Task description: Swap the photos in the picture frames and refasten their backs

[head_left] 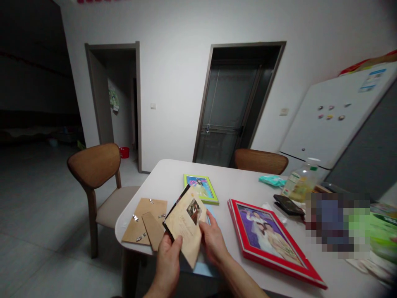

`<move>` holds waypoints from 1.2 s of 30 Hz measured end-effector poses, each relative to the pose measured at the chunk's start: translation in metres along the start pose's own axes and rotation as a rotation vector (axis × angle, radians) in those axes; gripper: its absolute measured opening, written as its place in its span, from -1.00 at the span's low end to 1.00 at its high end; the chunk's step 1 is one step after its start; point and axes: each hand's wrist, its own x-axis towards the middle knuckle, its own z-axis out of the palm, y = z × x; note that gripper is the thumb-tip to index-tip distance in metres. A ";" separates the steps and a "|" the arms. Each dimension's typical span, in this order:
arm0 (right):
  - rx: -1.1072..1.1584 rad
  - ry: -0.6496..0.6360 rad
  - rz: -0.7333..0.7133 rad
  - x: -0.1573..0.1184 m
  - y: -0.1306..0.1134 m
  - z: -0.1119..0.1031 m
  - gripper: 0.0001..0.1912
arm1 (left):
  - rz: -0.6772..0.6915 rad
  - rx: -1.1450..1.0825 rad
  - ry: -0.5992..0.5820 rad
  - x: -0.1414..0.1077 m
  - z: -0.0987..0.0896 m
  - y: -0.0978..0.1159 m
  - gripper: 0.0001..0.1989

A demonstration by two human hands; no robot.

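Note:
Both my hands hold a cream printed sheet (182,227) with a small picture and script lettering on it. A dark-edged piece shows behind its left side. My left hand (167,258) grips the lower left edge, thumb on the front. My right hand (214,240) pinches the right edge. Left of the sheet lies a brown frame backing board (132,231) with metal clips and a stand leg (151,229). Beyond the sheet lies a green picture frame (214,196). A light blue flat thing (206,269), partly hidden, lies beneath my hands.
On the white table (167,169), a red picture frame (245,244) lies at right. Farther right are a black phone-like thing (288,205), a large bottle (299,182) and a teal packet (272,181). Wooden chairs stand left (96,165) and behind (260,161).

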 end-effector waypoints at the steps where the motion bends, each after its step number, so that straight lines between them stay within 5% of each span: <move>1: -0.040 0.032 0.005 0.003 -0.001 -0.008 -0.37 | -0.016 0.028 -0.007 0.000 -0.001 -0.002 -0.56; 7: -0.426 0.021 -0.020 0.025 0.001 -0.049 -0.36 | 0.054 0.537 -0.040 -0.002 -0.021 0.000 -0.54; 16: -0.878 -0.006 -0.269 0.034 0.005 -0.038 -0.53 | 0.388 0.931 -0.239 -0.014 -0.024 -0.023 -0.55; 28: -1.265 -0.010 -0.323 0.011 -0.008 -0.022 -0.59 | 0.386 1.066 -0.406 -0.015 -0.024 -0.007 -0.57; 36: -1.382 -0.064 -0.395 0.007 0.010 -0.028 -0.62 | 0.383 1.131 -0.496 -0.014 -0.019 0.003 -0.59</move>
